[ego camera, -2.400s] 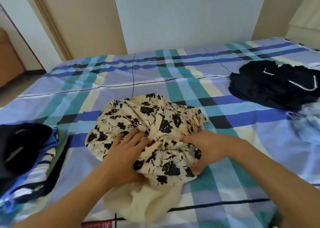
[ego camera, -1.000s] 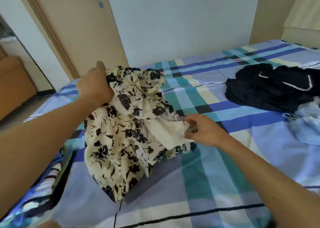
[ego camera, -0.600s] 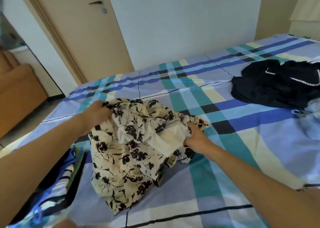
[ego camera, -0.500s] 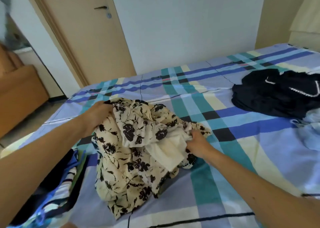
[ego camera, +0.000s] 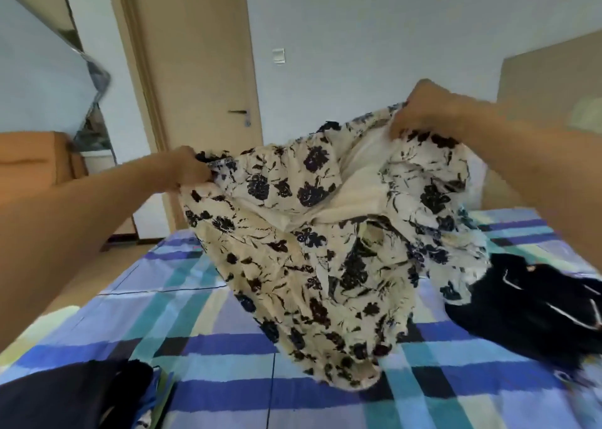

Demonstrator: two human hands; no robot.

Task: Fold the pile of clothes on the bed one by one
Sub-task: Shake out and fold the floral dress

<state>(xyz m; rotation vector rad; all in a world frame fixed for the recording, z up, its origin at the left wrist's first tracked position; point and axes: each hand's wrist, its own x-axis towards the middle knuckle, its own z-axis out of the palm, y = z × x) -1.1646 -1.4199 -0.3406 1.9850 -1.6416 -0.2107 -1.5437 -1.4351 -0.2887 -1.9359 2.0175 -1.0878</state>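
Observation:
A cream garment with a black flower print [ego camera: 325, 259] hangs in the air above the plaid bed [ego camera: 221, 350]. My left hand [ego camera: 187, 169] grips its upper left edge. My right hand [ego camera: 426, 111] grips its upper right edge, held higher. The plain cream lining shows between my hands. The garment's lower end touches the bed. A dark pile of clothes [ego camera: 534, 308] lies on the bed at the right, partly behind the garment.
Folded dark and striped clothes [ego camera: 75, 396] lie at the bed's near left corner. A closed wooden door [ego camera: 195, 70] stands behind, with a mirror [ego camera: 42, 67] and an orange cabinet [ego camera: 32, 158] at the left. A beige headboard [ego camera: 553, 80] is at the right.
Both hands have lifted the flowered garment off the bed and spread it apart; the right hand rose highest. The view has tilted up toward the door.

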